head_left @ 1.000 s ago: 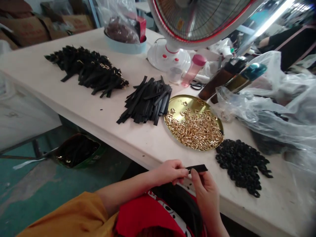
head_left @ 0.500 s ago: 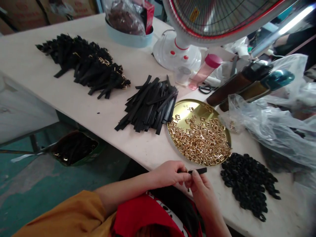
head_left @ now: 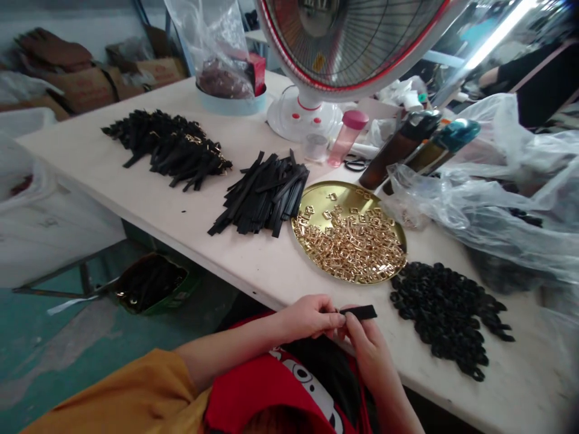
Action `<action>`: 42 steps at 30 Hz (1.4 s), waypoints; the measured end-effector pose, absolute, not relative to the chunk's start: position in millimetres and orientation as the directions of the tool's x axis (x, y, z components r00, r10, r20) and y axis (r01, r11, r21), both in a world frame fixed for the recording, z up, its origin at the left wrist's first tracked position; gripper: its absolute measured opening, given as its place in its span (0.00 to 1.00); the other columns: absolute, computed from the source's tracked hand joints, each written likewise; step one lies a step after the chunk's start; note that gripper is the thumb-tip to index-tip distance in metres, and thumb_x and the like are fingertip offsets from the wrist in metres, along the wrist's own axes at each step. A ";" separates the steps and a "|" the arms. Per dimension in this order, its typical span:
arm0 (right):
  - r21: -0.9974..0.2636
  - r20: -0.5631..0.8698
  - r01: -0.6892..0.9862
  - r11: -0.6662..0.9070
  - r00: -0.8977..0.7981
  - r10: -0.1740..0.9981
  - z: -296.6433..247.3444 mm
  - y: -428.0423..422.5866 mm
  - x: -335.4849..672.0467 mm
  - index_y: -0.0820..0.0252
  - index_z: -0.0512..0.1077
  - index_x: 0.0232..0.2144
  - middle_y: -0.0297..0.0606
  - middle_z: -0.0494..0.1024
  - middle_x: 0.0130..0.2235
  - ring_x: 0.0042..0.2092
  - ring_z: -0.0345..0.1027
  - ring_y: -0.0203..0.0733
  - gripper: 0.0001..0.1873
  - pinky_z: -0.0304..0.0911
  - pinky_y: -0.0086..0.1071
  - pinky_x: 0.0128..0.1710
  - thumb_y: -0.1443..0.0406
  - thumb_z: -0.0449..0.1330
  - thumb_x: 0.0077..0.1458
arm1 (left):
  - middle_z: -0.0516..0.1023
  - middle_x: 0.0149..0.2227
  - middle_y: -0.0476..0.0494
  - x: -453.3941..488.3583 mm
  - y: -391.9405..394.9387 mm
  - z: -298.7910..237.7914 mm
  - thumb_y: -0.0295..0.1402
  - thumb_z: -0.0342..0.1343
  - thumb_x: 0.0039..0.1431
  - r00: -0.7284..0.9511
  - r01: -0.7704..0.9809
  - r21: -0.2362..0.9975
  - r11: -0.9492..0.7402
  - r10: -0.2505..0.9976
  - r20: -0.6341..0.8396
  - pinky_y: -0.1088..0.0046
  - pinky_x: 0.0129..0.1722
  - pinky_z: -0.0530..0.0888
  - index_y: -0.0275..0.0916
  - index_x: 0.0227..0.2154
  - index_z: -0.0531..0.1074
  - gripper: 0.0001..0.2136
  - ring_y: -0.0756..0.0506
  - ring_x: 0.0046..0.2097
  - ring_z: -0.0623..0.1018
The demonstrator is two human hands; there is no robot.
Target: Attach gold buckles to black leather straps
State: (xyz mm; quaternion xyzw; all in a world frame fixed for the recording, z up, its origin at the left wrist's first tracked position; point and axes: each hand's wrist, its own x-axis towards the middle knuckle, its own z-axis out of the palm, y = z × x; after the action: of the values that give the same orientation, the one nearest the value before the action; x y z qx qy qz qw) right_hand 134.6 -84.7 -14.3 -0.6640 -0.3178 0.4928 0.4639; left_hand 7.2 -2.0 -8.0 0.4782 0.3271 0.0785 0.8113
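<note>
Between my two hands, just off the table's front edge, is a short black strap (head_left: pixel 362 312); its free end points right. My left hand (head_left: pixel 316 316) is closed, thumb and fingers pinching the strap's left end. My right hand (head_left: pixel 364 337) is closed on it from below, with the thumb on the near side. The fingers hide the part between them, where a small buckle cannot be made out clearly. Beyond my hands lies a round gold tray (head_left: pixel 344 188) of small gold buckles (head_left: pixel 357 247). Right of it is a pile of small black loops (head_left: pixel 443 313).
Loose black straps (head_left: pixel 265 196) lie left of the tray, and straps with gold buckles (head_left: pixel 167 147) are heaped farther left. A fan (head_left: pixel 307 117), a pink-capped bottle (head_left: pixel 346 138), spray cans (head_left: pixel 402 144) and plastic bags (head_left: pixel 497 199) stand behind. An open bag (head_left: pixel 151 280) sits on the floor.
The view has tilted up and shifted, showing more of the room behind. My hands stay together on the strap, whose free end now shows wider and tilts slightly differently.
</note>
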 end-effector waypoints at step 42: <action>-0.813 0.165 0.557 -0.170 0.500 0.850 -18.1 -106.9 132.1 0.57 0.67 0.32 0.39 0.72 0.31 0.34 0.65 0.44 0.10 0.60 0.38 0.35 0.58 0.54 0.52 | 0.66 0.21 0.53 13.3 -27.6 -6.6 0.39 0.50 0.49 0.660 0.340 0.930 0.138 0.670 -0.340 0.78 0.25 0.60 0.37 0.23 0.61 0.10 0.52 0.26 0.65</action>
State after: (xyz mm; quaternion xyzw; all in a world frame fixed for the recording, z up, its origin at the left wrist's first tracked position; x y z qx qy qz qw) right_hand 132.1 -106.9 -18.1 -0.7464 -0.4716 0.1669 0.4390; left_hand 13.3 -27.6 -6.6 0.6439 0.3919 0.1280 0.6445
